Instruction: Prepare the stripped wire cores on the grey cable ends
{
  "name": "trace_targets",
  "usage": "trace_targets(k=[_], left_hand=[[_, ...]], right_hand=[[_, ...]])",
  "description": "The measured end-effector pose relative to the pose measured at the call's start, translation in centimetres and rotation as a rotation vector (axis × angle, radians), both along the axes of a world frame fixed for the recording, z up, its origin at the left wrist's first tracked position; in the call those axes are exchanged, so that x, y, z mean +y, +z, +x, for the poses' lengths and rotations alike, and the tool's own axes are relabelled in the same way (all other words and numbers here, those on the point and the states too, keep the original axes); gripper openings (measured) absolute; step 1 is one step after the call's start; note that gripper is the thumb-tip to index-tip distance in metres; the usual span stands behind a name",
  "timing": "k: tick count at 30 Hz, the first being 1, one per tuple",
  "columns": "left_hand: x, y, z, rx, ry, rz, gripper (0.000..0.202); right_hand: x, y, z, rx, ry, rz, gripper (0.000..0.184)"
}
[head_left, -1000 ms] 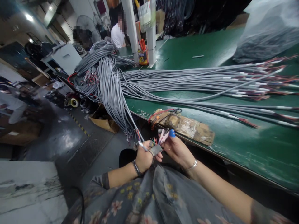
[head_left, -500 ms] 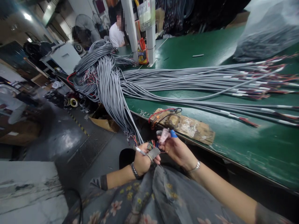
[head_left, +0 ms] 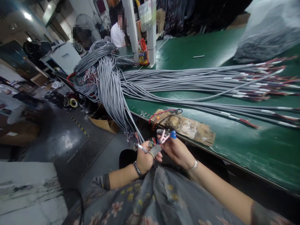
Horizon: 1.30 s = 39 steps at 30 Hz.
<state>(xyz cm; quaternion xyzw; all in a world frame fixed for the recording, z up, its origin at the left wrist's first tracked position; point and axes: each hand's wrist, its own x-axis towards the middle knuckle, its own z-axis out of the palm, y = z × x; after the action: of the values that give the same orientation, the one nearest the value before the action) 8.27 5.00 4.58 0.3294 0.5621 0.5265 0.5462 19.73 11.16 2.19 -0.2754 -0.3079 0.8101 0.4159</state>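
Observation:
Low in the middle of the head view, my left hand (head_left: 144, 161) is closed around a grey cable (head_left: 142, 148). Grey covering wraps its thumb. Thin coloured wires (head_left: 152, 141) fan out from the cable's stripped end above the fingers. Just to the right, my right hand (head_left: 178, 151) pinches a small pink clip (head_left: 163, 137) that looks like a clothes peg. One of its fingers has a blue cover (head_left: 173, 134). The clip is close beside the wire ends; whether it touches them I cannot tell.
A large bundle of grey cables (head_left: 109, 78) hangs over the green table's (head_left: 211, 42) edge. More cables with stripped ends stretch right. A worn wooden board (head_left: 194, 128) lies at the near edge. Behind are a white post (head_left: 152, 47), a plastic bag (head_left: 264, 40) and a seated person (head_left: 117, 34).
The pink clip in my right hand has turned, so its crossed arms now show. Both hands have stayed nearly in place, close together.

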Motion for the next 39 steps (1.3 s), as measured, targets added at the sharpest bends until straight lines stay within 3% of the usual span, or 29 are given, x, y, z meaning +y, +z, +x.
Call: trace_targets(k=[6,10,13,18,24,32,35,39], left_hand=[[0.0,-0.4,-0.2,0.024,-0.006,0.003,0.042],[0.0,-0.1,-0.2,0.08,-0.017,-0.023,0.043],[-0.2,-0.1,-0.3,0.092,-0.024,-0.015,0.045],[-0.9,-0.3,-0.8,0.086,-0.033,0.001,0.047],[-1.1,0.6,-1.1,0.11,-0.084,-0.011,0.047],[-0.6,0.4,-1.7,0.239,-0.399,-0.046,0.035],[-0.4,0.3,-1.8,0.205,-0.319,-0.066,0.039],[-0.1,0.1,-1.8,0.098,-0.154,-0.093,0.045]], right_hand=[[0.5,0.3,-0.4,0.133,-0.081,-0.191,0.035],[0.6,0.5,-0.8,0.119,-0.154,-0.241,0.042],[0.3,0.6,-0.7,0.104,-0.126,-0.233,0.047],[-0.8,0.8,0.2,0.09,0.049,-0.154,0.052],[-1.9,1.4,1.0,-0.057,0.167,-0.006,0.032],[-2.0,2.3,1.4,-0.21,0.244,0.14,0.033],[-1.7,2.0,1.9,-0.252,0.189,0.182,0.033],[-1.8,1.4,2.2,-0.246,0.108,0.079,0.037]])
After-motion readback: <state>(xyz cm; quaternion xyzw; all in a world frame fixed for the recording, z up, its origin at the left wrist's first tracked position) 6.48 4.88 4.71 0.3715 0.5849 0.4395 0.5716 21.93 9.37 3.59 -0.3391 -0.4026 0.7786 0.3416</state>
